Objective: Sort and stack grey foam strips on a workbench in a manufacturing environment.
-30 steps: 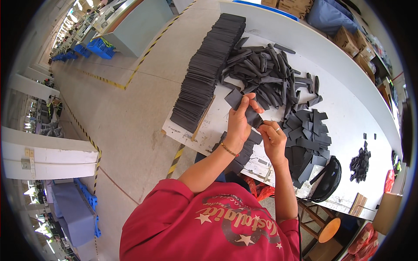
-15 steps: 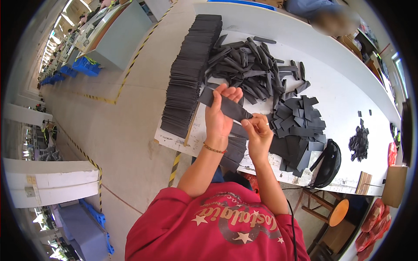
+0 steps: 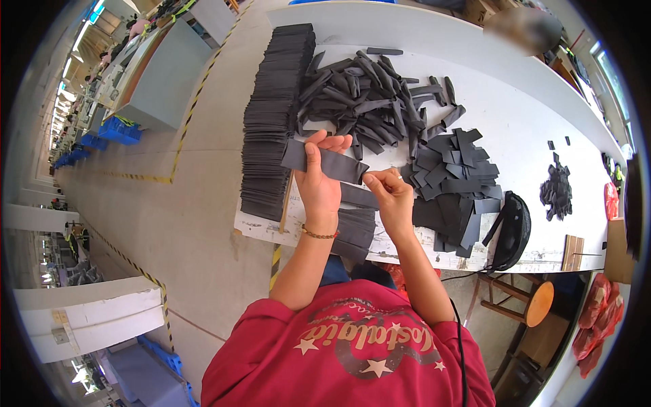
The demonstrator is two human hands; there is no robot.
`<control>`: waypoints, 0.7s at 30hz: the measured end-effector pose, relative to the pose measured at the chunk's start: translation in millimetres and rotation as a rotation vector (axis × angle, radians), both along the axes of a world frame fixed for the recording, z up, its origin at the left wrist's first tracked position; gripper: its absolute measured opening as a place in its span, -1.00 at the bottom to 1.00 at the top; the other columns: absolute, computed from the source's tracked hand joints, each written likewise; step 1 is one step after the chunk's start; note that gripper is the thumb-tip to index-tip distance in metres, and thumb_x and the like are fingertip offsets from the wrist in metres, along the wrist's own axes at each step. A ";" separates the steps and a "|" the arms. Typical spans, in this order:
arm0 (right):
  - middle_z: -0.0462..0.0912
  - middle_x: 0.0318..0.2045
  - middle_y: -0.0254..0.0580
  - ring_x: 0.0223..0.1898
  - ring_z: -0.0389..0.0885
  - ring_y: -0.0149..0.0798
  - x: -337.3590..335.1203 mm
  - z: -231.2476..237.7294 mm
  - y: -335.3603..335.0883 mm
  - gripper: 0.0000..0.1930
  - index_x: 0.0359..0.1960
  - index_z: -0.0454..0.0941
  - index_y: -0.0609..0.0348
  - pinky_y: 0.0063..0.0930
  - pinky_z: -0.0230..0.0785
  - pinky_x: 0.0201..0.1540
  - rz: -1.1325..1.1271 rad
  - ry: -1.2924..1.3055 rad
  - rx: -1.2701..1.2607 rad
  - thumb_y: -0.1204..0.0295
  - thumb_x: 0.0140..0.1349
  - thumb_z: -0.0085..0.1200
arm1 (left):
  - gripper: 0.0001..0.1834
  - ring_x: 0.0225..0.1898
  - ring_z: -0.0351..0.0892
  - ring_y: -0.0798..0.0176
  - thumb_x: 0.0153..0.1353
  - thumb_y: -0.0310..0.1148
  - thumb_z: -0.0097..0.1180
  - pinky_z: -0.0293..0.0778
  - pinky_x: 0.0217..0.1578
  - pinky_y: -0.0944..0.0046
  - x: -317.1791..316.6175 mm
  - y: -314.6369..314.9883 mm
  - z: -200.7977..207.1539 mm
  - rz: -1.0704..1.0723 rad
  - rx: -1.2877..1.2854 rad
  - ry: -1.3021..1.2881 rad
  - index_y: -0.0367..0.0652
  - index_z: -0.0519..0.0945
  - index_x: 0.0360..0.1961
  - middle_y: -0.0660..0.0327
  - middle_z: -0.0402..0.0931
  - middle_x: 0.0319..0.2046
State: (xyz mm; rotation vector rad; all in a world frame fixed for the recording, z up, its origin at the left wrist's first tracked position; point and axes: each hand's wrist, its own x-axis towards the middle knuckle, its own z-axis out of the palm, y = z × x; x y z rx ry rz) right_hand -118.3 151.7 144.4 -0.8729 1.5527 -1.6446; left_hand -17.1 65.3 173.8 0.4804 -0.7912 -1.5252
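Note:
A flat black fabric strip [image 3: 337, 166] spans both my hands above the table's front edge. My left hand [image 3: 320, 193] holds it across the palm under the thumb, fingers behind it. At its right end, my right hand [image 3: 392, 193] pinches the corner between thumb and fingertips. Flat black pieces [image 3: 352, 234] lie below my hands at the table edge. To the left stands a long, tightly packed row of folded black pieces [image 3: 274, 122]. Beyond my hands is a loose heap of rolled, tube-like black pieces [image 3: 373, 102]. Right of my right hand, flat black strips [image 3: 451, 176] overlap in a pile.
A black rounded pouch [image 3: 513, 234] with a cable sits at the front right. Farther right are a heap of small black bits [image 3: 557, 190] and a wooden block [image 3: 573, 253]. A white partition [image 3: 434, 28] borders the table's far side; a wooden stool [image 3: 540, 302] stands below.
Relative to the table, both hands stay over the front edge. The strip's right end, narrow and bunched before, is now spread flatter, with my right hand at its lower corner.

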 end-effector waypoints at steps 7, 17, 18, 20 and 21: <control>0.57 -0.48 -0.43 -0.39 0.46 -0.53 13.5 -3.8 -11.3 -0.83 -0.29 0.66 0.35 -0.66 0.32 -0.26 -0.048 -0.144 0.136 0.47 0.16 0.26 | -0.63 -0.14 0.60 0.06 0.42 -0.18 -0.11 0.43 0.12 0.00 -3.1 3.5 -4.1 0.034 -0.006 -0.012 -0.32 0.46 -0.04 0.05 0.57 -0.26; 0.52 -0.49 -0.27 -0.48 0.37 -0.50 -10.3 -36.4 1.9 -0.84 -0.37 0.57 0.33 -0.54 0.26 -0.42 -0.158 0.392 0.092 0.44 0.20 0.17 | -0.63 -0.13 0.59 0.08 0.44 -0.20 -0.16 0.40 0.15 0.02 33.8 -38.3 -9.5 0.196 0.038 0.113 -0.32 0.42 0.00 0.06 0.56 -0.25; 0.49 -0.50 -0.26 -0.48 0.35 -0.49 -32.5 -54.7 8.7 -0.84 -0.39 0.56 0.33 -0.54 0.25 -0.42 -0.259 0.498 0.110 0.44 0.21 0.15 | -0.62 -0.11 0.58 0.09 0.43 -0.17 -0.15 0.39 0.16 0.02 40.8 -50.7 -11.4 0.286 0.022 0.231 -0.31 0.41 0.01 0.06 0.56 -0.23; 0.49 -0.49 -0.32 -0.48 0.34 -0.50 -45.5 -56.4 21.8 -0.84 -0.35 0.56 0.32 -0.54 0.26 -0.42 -0.179 0.181 0.172 0.43 0.24 0.14 | -0.60 -0.09 0.56 0.09 0.42 -0.16 -0.14 0.39 0.17 0.02 42.7 -56.4 -2.9 0.241 0.004 0.214 -0.32 0.41 0.01 0.06 0.55 -0.20; 0.51 -0.46 -0.36 -0.49 0.34 -0.51 -42.7 -51.2 25.0 -0.85 -0.33 0.57 0.29 -0.55 0.25 -0.43 -0.059 0.036 0.136 0.42 0.26 0.13 | -0.58 -0.07 0.55 0.10 0.41 -0.14 -0.13 0.39 0.18 0.02 45.1 -55.6 -0.3 0.181 -0.006 0.197 -0.32 0.41 0.02 0.06 0.54 -0.18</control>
